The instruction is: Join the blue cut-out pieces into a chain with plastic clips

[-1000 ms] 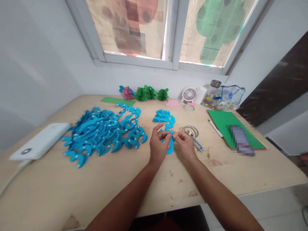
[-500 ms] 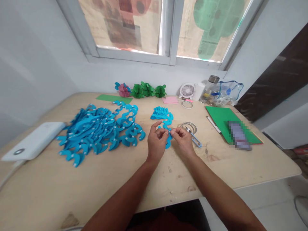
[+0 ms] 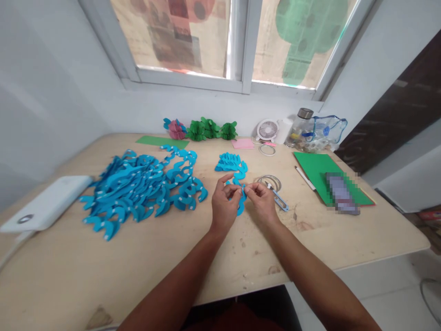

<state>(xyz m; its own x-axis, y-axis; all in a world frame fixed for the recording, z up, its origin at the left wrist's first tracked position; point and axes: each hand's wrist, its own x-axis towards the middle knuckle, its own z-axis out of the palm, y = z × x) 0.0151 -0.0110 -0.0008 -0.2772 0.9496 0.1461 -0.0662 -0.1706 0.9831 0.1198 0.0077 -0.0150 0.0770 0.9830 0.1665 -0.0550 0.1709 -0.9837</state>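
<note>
My left hand [image 3: 225, 202] pinches at a curved blue paper piece [image 3: 240, 209] with thumb and fingertips. Close beside it, my right hand [image 3: 261, 200] is pinched on the same piece, the two sets of fingertips almost meeting. The exact spot of each grip is partly hidden by the fingers. Just beyond the hands lies a small folded bunch of blue paper arcs [image 3: 229, 162], with more arcs trailing toward my fingers. To the left spreads a large heap of blue paper arcs [image 3: 131, 188], many with small white squares on them.
Right of my hands lie a light-blue cutter [image 3: 281, 202] and a coiled cable [image 3: 272, 182]. Farther right are a white pen [image 3: 305, 178], green sheets [image 3: 319, 161] and a pixelated phone [image 3: 341, 193]. Green paper decorations [image 3: 210, 128], a fan [image 3: 268, 130] and a bottle [image 3: 303, 124] line the wall.
Both hands stay almost in place, with the fingertips shifting only slightly on the blue paper piece. The whole view has drifted a little.
</note>
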